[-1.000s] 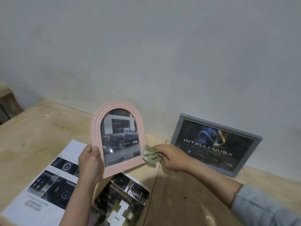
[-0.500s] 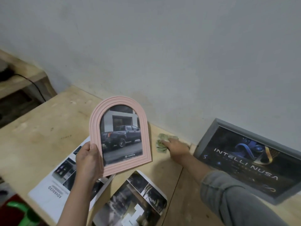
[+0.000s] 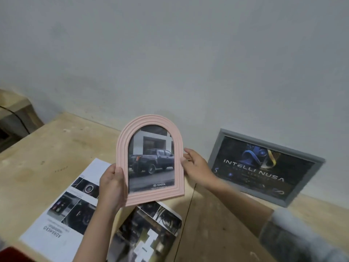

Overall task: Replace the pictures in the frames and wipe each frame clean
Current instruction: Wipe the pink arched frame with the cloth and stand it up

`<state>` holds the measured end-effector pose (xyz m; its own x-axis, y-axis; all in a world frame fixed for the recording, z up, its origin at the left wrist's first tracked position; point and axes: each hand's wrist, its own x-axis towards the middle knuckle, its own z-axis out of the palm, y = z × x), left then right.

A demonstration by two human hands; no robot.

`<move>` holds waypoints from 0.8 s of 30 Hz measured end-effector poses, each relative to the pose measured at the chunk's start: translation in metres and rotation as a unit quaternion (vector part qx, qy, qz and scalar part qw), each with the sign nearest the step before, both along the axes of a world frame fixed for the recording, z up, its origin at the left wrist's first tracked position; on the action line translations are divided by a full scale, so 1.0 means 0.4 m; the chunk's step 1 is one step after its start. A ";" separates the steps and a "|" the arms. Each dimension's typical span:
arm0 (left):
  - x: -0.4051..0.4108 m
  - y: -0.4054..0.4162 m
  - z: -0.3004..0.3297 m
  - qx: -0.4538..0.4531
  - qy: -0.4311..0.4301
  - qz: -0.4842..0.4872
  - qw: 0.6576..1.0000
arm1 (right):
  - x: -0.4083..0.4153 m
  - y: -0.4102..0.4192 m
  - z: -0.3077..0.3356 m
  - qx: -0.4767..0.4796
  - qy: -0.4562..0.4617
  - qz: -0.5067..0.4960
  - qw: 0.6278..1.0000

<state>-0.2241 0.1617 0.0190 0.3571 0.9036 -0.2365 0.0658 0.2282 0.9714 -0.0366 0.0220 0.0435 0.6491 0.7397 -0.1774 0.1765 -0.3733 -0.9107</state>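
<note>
Both hands hold pink arched frame (image 3: 151,161) upright above desk (image 3: 37,157), truck picture inside. Left hand (image 3: 112,186) grip clasps left edge, right hand (image 3: 196,167) grip pinches right edge. Grey frame (image 3: 264,167) leans on wall at far right. Printed sheets (image 3: 62,208) lie on desk beneath.

Two bare forearms reach forward from the bottom edge. The left hand (image 3: 111,186) is raised, thumb lying across the front of a pink arched picture frame (image 3: 151,159), fingers hidden behind it. The right hand (image 3: 198,167) grips the frame's opposite side, fingertips curled onto its edge; a grey sleeve (image 3: 294,237) covers the right forearm.
</note>
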 end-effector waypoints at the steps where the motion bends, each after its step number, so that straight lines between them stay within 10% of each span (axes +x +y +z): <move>1: 0.017 -0.030 0.008 0.012 -0.004 -0.026 1.000 | -0.013 -0.037 0.016 0.013 0.001 -0.014 1.000; 9: 0.157 -0.290 0.023 0.177 0.088 -0.226 0.954 | -0.009 -0.355 0.035 0.000 -0.082 -0.197 0.977; 24: 0.561 -0.924 0.072 0.193 0.009 -0.466 0.864 | 0.179 -1.020 0.002 -0.007 -0.136 -0.447 0.884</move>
<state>0.0002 -0.2081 0.0478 0.9709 0.2394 0.0055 0.0620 -0.2734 0.9599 0.0350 -0.3859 0.0444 0.9934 -0.0918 0.0695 0.0163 -0.4853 -0.8742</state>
